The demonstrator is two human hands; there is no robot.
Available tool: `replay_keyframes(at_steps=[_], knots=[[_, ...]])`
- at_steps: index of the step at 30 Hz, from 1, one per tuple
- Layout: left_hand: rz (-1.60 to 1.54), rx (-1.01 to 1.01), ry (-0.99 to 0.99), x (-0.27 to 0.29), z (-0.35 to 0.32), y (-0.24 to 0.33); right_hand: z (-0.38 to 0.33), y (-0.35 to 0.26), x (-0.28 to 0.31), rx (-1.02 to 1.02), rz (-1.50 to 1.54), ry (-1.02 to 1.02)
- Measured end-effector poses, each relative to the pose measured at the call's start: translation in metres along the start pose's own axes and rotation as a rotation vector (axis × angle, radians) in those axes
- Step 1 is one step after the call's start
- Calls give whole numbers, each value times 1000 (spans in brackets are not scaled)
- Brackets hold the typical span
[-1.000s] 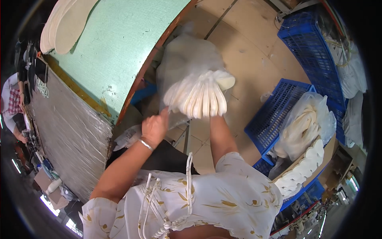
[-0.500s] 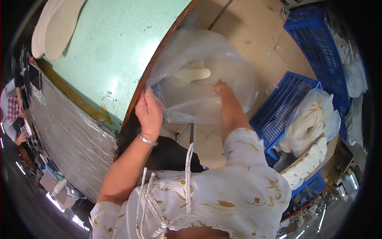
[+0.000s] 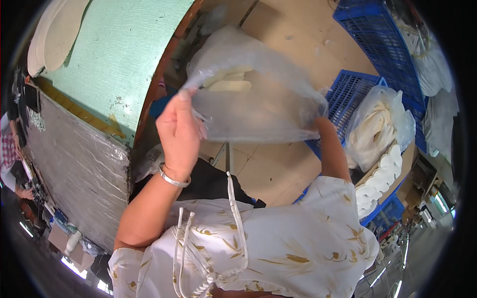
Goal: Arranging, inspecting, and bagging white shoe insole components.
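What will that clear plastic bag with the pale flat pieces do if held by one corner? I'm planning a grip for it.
The clear plastic bag looks thin and wrinkled, so it is probably floppy. The left hand pinches its edge while the right arm reaches inside, so its mouth likely needs holding open. The pale flat pieces inside would probably slide toward the low end.

A large clear plastic bag (image 3: 258, 99) hangs in mid-air above the floor, cream flat pieces showing through its upper part. The left hand (image 3: 179, 134) pinches its left edge; the right arm disappears behind its right side. To the right, a second clear bag (image 3: 377, 124), stuffed with cream pieces, stands in a blue crate (image 3: 348, 92).
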State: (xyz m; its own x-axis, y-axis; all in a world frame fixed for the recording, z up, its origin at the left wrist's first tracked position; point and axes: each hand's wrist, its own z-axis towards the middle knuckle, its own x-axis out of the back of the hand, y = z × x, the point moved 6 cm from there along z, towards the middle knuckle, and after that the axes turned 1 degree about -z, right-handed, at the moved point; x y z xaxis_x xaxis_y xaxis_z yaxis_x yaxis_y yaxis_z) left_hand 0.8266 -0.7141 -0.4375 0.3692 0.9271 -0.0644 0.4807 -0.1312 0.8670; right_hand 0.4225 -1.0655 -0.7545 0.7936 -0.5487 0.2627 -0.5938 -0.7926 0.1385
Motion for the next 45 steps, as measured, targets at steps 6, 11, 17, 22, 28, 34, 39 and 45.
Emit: replay_keyframes(at_steps=[6, 11, 17, 22, 28, 34, 39, 45], knots=[[132, 43, -8, 17, -35, 3, -98, -109, 89, -89, 496, 913], [307, -36, -1, 26, -6, -9, 4, -136, 81, 123, 440, 943], [469, -49, 47, 69, -31, -2, -97, -95, 246, 79, 738, 1414], [387, -13, 65, 82, -50, 19, -214, -74, 324, 223, 830, 1449], [599, -127, 24, 69, 7, -25, -161, -108, 324, 14, 473, 1413], [411, -52, -28, 31, 26, -16, -212, -248, 220, 904, 758, 898], [237, 7, -35, 13, 33, -17, -170, -298, 112, 951, 387, 403], [271, 52, -12, 28, 23, -23, -216, -326, 60, 1123, 460, -541]])
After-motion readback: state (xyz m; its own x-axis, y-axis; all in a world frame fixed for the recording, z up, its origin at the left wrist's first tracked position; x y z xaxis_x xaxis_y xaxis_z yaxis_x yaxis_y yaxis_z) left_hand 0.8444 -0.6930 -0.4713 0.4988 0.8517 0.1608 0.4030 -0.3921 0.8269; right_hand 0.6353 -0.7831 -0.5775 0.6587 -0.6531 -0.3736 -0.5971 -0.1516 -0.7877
